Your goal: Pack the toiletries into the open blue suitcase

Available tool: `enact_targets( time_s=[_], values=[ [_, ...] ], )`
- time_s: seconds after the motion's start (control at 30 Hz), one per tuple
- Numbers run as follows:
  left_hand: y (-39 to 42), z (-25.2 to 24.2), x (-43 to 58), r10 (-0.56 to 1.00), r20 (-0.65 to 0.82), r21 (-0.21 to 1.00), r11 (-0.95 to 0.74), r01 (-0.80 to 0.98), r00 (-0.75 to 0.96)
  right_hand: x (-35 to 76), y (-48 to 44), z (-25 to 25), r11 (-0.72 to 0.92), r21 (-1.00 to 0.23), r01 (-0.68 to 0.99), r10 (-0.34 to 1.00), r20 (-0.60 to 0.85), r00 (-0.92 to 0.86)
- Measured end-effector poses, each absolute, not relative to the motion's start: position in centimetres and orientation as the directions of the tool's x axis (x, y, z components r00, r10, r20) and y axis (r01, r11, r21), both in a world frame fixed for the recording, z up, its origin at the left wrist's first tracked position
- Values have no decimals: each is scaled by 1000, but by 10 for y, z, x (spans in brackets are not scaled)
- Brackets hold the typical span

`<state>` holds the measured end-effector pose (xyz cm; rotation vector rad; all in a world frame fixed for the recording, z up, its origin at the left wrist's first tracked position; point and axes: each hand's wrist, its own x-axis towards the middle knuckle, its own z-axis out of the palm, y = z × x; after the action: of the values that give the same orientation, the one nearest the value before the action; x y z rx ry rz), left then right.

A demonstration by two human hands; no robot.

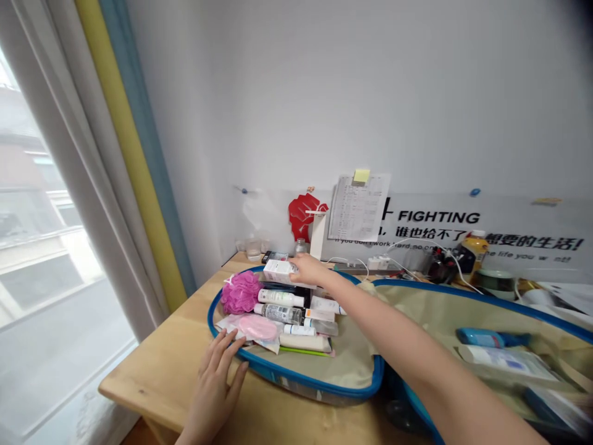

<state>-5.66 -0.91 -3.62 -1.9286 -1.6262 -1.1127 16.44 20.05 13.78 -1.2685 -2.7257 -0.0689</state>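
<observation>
My right hand [306,269] is closed on a small white box [278,270] with printed text, at the far side of an open case half with a blue rim [319,390]. Fingers spread, my left hand [219,369] rests at the near left rim, close to a pink oval item [257,327] on a clear packet. Inside this half lie a magenta bath puff [241,292], a white bottle [281,298], a clear bottle [280,313], a small white tube [299,330] and a cream-coloured pouch [304,343]. My right forearm crosses over the case.
Another blue-rimmed half [445,288] holds a blue bottle [479,337] and a white packet [507,360]. Behind stand a power strip [378,262], cables, a yellow-labelled bottle [475,254] and a jar [498,281]. The wooden table's [152,374] edge is near the window and curtain [88,154].
</observation>
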Motion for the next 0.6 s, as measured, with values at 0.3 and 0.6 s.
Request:
enact_targets(
  time_s=[0.3,0.6],
  values=[
    [-11,-33,-54,639,768,146,-236,961,41,140,200,111,655,-51,754,752,137,-644],
    [-10,-32,-56,637,770,167,-259,951,39,185,180,152,679,-163,716,732,72,-678]
  ],
)
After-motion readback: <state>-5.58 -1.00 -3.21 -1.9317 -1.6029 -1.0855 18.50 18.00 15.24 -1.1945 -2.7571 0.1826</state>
